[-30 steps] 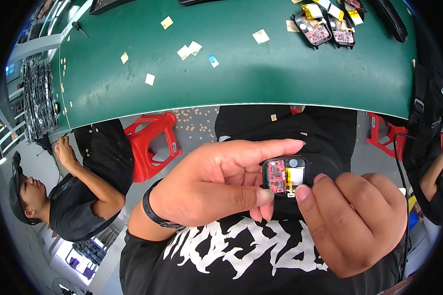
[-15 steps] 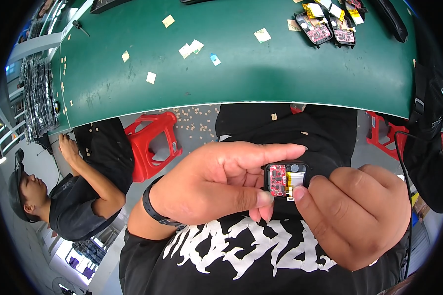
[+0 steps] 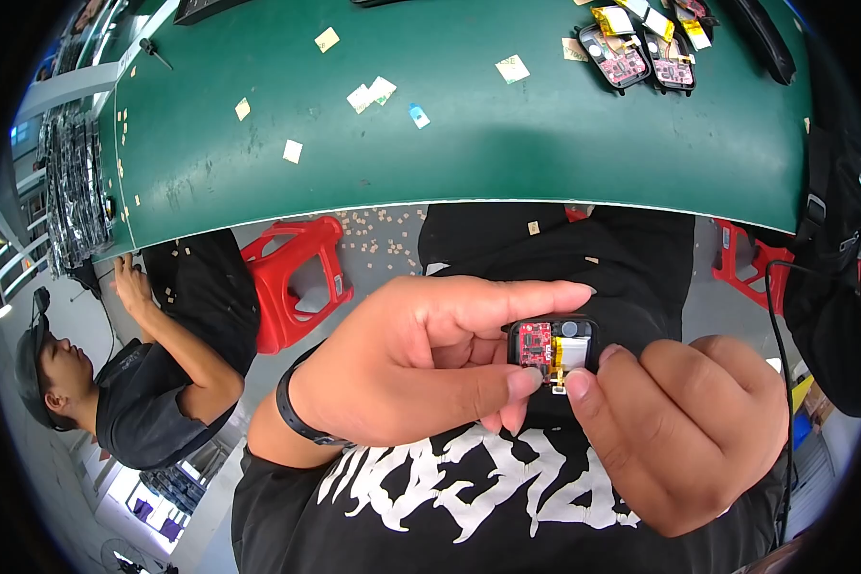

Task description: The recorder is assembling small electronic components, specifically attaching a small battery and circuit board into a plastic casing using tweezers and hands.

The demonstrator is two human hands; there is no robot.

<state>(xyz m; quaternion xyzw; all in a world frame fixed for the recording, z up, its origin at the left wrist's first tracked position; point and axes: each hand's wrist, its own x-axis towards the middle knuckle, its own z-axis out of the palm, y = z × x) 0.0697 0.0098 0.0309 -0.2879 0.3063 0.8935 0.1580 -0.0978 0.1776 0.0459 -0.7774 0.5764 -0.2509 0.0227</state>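
A small black plastic device housing (image 3: 591,325) is held up in front of my chest. Inside it lie a red circuit board (image 3: 534,339) and a silver battery (image 3: 573,354) with yellow tape along one side. My left hand (image 3: 421,359) grips the housing from the left, thumb on the board's lower edge and forefinger stretched out above. Curled on the other side, my right hand (image 3: 694,421) has its thumb and forefinger closed at the housing's lower right corner, beside the battery. A small pale connector piece (image 3: 559,388) shows at the lower edge. The fingertips hide part of the housing.
Ahead is a green table (image 3: 277,77) strewn with paper squares (image 3: 512,69). More open housings (image 3: 614,59) with boards and batteries lie at its far right. A co-worker (image 3: 153,383) sits at left, near a red stool (image 3: 297,287). Another red stool (image 3: 732,253) stands at right.
The housing and both hands have shifted slightly left. My left thumb now lies further over the board's lower corner, and my right fingertips have moved a little at the housing's edge.
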